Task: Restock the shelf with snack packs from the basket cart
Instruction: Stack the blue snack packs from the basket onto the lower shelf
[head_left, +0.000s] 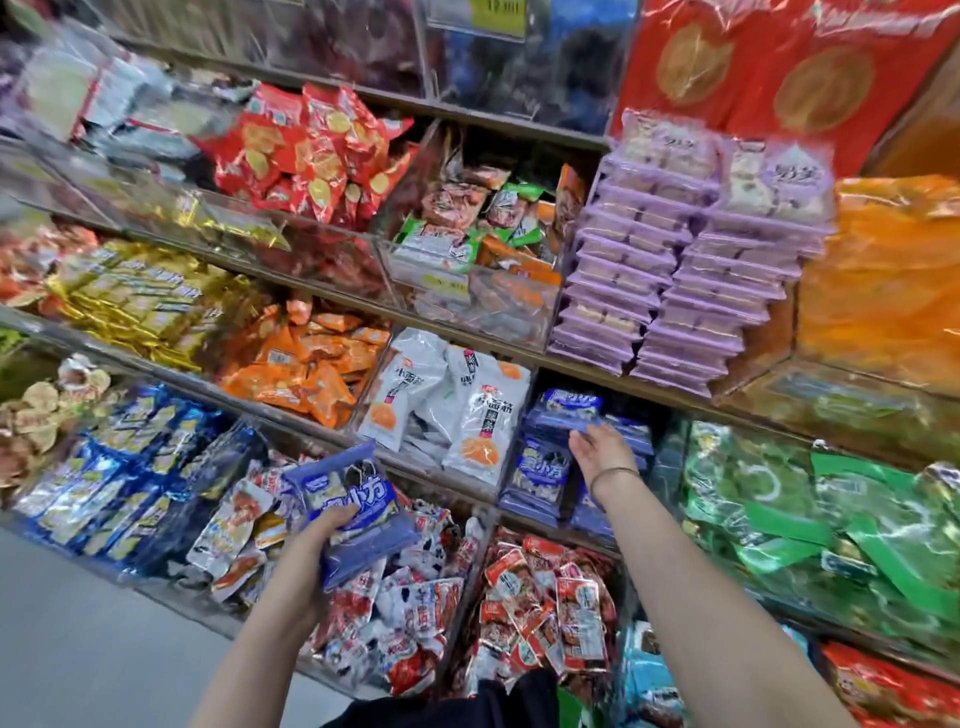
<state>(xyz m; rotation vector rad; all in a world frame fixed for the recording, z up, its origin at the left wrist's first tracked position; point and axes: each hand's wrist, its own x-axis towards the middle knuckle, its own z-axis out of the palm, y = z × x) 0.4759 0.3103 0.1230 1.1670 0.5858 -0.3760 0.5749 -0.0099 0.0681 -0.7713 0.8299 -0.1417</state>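
My left hand (332, 525) grips a small stack of blue-violet snack packs (353, 504) with white lettering, held in front of the lower shelf bins. My right hand (602, 449) reaches into the shelf compartment where the same blue packs (540, 467) stand in rows. Its fingers are spread and rest on the top edge of a pack (623, 431) in that compartment, without closing around it. A thin band circles the right wrist. The basket cart is out of sight.
Clear-fronted bins line the shelves: white packs (452, 410) left of the blue ones, orange packs (306, 358), purple stacks (670, 270) above, green bags (831, 514) to the right, red-white sachets (540, 592) below. Grey floor (78, 639) lies at lower left.
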